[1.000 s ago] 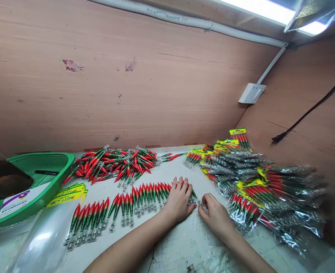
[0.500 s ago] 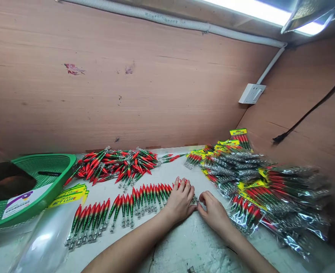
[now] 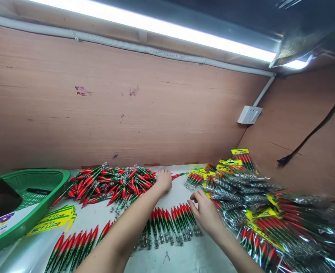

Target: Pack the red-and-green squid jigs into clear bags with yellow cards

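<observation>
Stretched forward, my left hand (image 3: 164,181) is at the right end of a loose pile of red and green squid jigs (image 3: 121,182). Its fingers curl down among the jigs there, and their tips are hidden. My right hand (image 3: 205,214) hovers by the right end of a row of squid jigs (image 3: 170,223) laid side by side, red tips facing the wall. Thumb and fingers of this hand are loosely bent and apart, with nothing between them. My left forearm hides part of the row.
Clear bags of jigs (image 3: 241,189) with yellow header cards are heaped on the right. At left stand a green basket (image 3: 62,180) holding a pen and yellow cards (image 3: 53,220) beside it. A wooden wall (image 3: 156,113) closes off the back.
My left hand has left the row and reached forward to the loose pile. My right hand has stayed near the row's right end, its fingers now raised. The view has tilted upward.
</observation>
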`<action>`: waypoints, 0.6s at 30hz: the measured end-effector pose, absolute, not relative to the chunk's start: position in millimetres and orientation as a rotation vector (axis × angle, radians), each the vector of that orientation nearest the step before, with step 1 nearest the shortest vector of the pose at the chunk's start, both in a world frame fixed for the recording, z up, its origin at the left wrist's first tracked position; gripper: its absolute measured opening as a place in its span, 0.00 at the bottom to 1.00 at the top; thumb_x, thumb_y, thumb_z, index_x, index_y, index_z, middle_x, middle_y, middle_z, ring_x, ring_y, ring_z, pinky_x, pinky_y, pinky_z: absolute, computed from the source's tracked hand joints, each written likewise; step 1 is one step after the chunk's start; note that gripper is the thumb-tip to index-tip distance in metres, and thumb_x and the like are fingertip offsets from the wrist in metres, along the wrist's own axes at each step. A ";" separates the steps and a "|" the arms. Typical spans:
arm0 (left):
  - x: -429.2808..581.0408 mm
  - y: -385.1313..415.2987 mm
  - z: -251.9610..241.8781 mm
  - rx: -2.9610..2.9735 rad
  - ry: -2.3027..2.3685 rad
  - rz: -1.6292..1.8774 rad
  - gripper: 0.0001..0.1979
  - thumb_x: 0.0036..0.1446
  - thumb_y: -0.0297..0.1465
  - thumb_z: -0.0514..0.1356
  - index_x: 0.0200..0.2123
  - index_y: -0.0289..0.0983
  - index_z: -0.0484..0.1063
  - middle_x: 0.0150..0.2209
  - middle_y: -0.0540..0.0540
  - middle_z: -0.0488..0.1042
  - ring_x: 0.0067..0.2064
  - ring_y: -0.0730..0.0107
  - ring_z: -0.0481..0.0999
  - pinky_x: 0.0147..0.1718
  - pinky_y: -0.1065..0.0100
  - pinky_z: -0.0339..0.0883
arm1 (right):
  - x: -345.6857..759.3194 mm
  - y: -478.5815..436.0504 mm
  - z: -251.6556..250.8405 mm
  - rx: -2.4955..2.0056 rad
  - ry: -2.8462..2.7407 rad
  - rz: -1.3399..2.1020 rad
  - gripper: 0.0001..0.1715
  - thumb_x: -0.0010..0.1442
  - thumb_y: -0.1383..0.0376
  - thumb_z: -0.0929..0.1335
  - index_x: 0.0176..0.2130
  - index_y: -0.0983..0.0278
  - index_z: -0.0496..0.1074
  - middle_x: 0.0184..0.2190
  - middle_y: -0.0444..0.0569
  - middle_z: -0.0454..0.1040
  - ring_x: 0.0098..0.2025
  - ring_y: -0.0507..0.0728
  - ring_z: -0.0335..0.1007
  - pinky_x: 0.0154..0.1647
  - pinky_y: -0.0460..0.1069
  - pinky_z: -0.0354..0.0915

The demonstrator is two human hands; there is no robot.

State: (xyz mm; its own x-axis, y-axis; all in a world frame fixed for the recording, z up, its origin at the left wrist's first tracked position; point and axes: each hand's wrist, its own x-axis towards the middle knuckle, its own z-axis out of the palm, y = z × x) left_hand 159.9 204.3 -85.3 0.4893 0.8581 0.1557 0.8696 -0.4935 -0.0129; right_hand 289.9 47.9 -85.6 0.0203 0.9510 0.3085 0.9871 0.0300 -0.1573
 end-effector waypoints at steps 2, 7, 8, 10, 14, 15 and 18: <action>164.6 203.4 -90.1 -2.630 -1.522 -0.158 0.18 0.60 0.36 0.58 0.52 0.35 0.67 0.51 0.41 0.69 0.48 0.60 0.73 0.45 0.54 0.70 | 295.2 85.0 -80.6 -2.050 -2.003 -0.189 0.11 0.65 0.60 0.64 0.43 0.65 0.70 0.42 0.48 0.72 0.39 0.52 0.71 0.39 0.51 0.69; 172.6 194.3 -101.5 -2.610 -1.492 -0.100 0.18 0.60 0.36 0.58 0.52 0.36 0.67 0.51 0.41 0.69 0.48 0.60 0.72 0.45 0.53 0.70 | 302.1 161.5 -76.8 -2.098 -2.193 -0.222 0.16 0.64 0.60 0.65 0.50 0.63 0.68 0.50 0.51 0.70 0.47 0.56 0.70 0.46 0.56 0.68; 173.0 193.3 -103.0 -2.611 -1.489 -0.095 0.18 0.60 0.36 0.58 0.52 0.36 0.67 0.51 0.41 0.69 0.48 0.60 0.72 0.45 0.53 0.70 | 301.2 170.6 -77.8 -2.085 -2.244 -0.221 0.17 0.64 0.60 0.65 0.51 0.63 0.68 0.50 0.51 0.69 0.47 0.56 0.70 0.46 0.56 0.69; 172.6 192.4 -105.1 -2.620 -1.482 -0.091 0.18 0.61 0.36 0.58 0.52 0.36 0.67 0.51 0.41 0.69 0.48 0.60 0.72 0.45 0.53 0.70 | 299.0 182.8 -80.5 -2.048 -2.336 -0.221 0.17 0.64 0.59 0.65 0.51 0.63 0.68 0.50 0.52 0.69 0.46 0.56 0.70 0.46 0.56 0.69; 170.6 191.9 -106.8 -2.666 -1.480 -0.109 0.18 0.61 0.36 0.58 0.52 0.36 0.67 0.51 0.41 0.69 0.48 0.60 0.73 0.45 0.54 0.70 | 299.8 191.8 -82.8 -1.956 -2.423 -0.247 0.17 0.64 0.60 0.66 0.50 0.64 0.68 0.50 0.52 0.69 0.47 0.56 0.70 0.46 0.56 0.68; 170.6 191.7 -106.7 -2.677 -1.487 -0.121 0.18 0.61 0.36 0.58 0.52 0.36 0.67 0.51 0.41 0.69 0.48 0.61 0.73 0.45 0.54 0.70 | 301.6 192.3 -82.0 -1.938 -2.416 -0.260 0.17 0.64 0.60 0.66 0.50 0.64 0.68 0.50 0.52 0.69 0.47 0.56 0.70 0.46 0.56 0.68; 171.4 191.4 -104.4 -2.711 -1.526 -0.176 0.18 0.60 0.36 0.58 0.52 0.36 0.67 0.51 0.41 0.70 0.48 0.61 0.73 0.45 0.54 0.70 | 309.8 190.7 -76.2 -1.898 -2.321 -0.302 0.17 0.64 0.60 0.65 0.51 0.63 0.68 0.50 0.51 0.69 0.47 0.56 0.70 0.46 0.56 0.69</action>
